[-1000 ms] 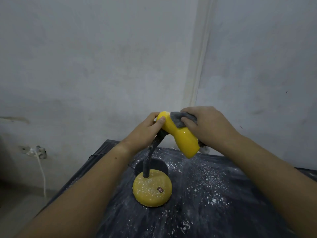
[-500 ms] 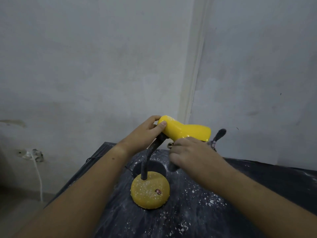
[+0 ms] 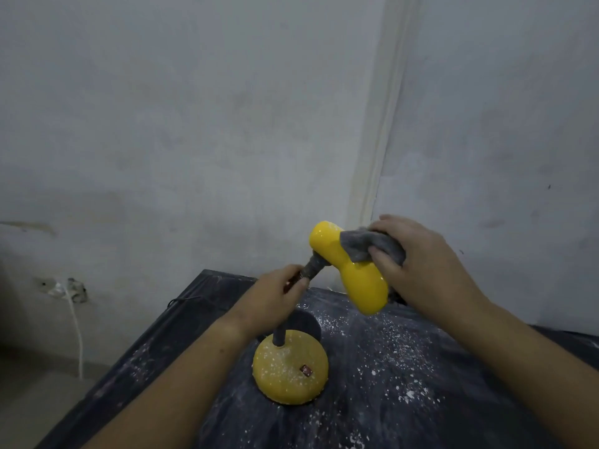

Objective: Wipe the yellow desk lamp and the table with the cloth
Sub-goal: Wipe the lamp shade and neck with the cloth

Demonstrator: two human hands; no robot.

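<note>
On one table (image 3: 437,416): one lamp (image 3: 356,277), one cloth (image 3: 358,246), two hands (image 3: 275,298) (image 3: 421,267)

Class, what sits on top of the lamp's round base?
White specks and a small reddish switch; the grey neck rises from it. The left hand covers the neck's middle.

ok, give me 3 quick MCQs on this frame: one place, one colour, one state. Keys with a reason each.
1. What does the left hand grip?
A) the wall plug
B) the lamp neck
C) nothing

2. What colour is the cloth in the right hand?
A) grey
B) red
C) white

3. What state is the lamp base in?
A) wiped clean
B) tipped over
C) speckled with white powder

Key:
1 B: its fingers curl round the neck just below the shade.
2 A: a grey wad is pressed on the yellow shade.
3 C: white flecks dot the base and the table around it.
</note>
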